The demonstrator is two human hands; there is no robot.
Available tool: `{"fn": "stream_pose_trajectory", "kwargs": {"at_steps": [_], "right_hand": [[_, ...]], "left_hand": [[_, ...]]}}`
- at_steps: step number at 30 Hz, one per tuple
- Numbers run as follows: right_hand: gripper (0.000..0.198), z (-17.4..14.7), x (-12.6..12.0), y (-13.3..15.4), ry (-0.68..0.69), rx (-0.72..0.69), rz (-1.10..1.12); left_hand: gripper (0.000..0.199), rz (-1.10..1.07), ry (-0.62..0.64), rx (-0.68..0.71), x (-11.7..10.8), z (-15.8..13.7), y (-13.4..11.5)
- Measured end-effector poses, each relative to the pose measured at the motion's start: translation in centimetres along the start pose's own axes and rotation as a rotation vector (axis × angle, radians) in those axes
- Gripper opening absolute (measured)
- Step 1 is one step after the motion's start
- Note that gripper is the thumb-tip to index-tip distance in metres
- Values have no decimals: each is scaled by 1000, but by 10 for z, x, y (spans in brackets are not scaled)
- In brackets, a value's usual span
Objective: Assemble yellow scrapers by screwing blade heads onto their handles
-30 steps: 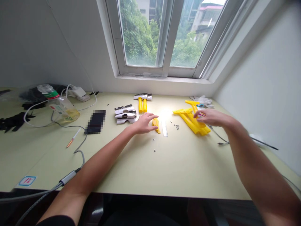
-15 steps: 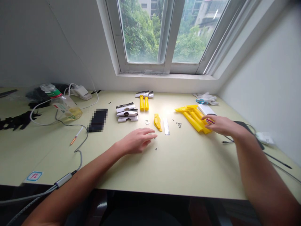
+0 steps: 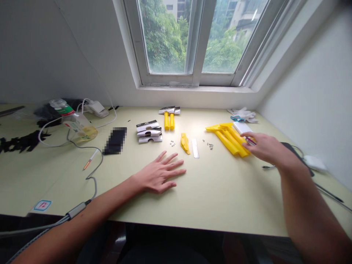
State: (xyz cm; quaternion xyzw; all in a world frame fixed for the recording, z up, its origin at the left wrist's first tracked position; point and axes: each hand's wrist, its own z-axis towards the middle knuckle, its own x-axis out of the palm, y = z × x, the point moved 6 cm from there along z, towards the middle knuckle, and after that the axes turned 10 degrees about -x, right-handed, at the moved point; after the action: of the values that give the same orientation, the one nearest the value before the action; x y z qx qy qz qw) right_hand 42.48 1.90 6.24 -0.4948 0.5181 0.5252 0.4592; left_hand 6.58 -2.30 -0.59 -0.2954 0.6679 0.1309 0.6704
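Observation:
My left hand (image 3: pixel 162 174) lies flat on the table with its fingers spread, holding nothing. Beyond its fingertips are a yellow plastic piece (image 3: pixel 184 143), a flat silvery strip (image 3: pixel 195 148) and several small metal nuts (image 3: pixel 172 143). Several small screws (image 3: pixel 210 146) sit farther right. At the right, my right hand (image 3: pixel 260 146) is closed round a slim purple-and-dark stick (image 3: pixel 250 140), whose far end I cannot see. Just left of that hand rest several yellow plastic handles (image 3: pixel 228 139), in front of a white box (image 3: pixel 242 127).
Folded card sleeves (image 3: pixel 149 132) and two yellow-handled tools (image 3: pixel 169 120) stand toward the back. To the left are a dark phone (image 3: pixel 115 140), a cutter-like orange-tipped stick (image 3: pixel 90 160), a bottle (image 3: pixel 79 126) and cables. White gloves (image 3: pixel 244 115) lie back right.
My left hand has opened from a loose curl and flattened, covering the spot where two small nuts lay. My right hand has shifted slightly right, still gripping the purple stick.

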Motion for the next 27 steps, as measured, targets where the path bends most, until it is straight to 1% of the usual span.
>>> {"fn": "stream_pose_trajectory", "kwargs": {"at_steps": [2,4,8,11,14,18,20,22,24,25,26,27], "right_hand": [[46,0,-7,10,-55,-49,-27],[45,-2,-17,27,-112,-109,-49],[38,-8,-36,78,-182,-278,-64],[36,-14,-38,119,-154,-411,-43],[31,-19,-25,154,-56,-513,-25],[22,-27,9,189,73,-627,-65],[28,-33,28,201,113,-665,-85],[37,-38,45,208,115,-661,-101],[39,-42,57,209,76,-626,-111],[38,-43,61,208,58,-604,-113],[37,-43,66,206,45,-581,-114],[35,-43,69,202,33,-554,-117]], "left_hand": [[59,22,-19,-30,0,2,7],[59,53,-43,-75,-1,4,17],[60,117,-112,-175,-5,10,40],[60,135,-139,-217,-8,16,52],[60,136,-153,-239,-10,22,57],[61,134,-196,-254,-9,24,60],[62,121,-218,-264,-7,23,63],[61,103,-257,-270,-11,23,66],[56,81,-354,-225,-26,22,61],[52,62,-438,-171,-39,20,54],[47,36,-550,-96,-53,15,43],[43,-7,-692,-6,-69,4,27]]}}
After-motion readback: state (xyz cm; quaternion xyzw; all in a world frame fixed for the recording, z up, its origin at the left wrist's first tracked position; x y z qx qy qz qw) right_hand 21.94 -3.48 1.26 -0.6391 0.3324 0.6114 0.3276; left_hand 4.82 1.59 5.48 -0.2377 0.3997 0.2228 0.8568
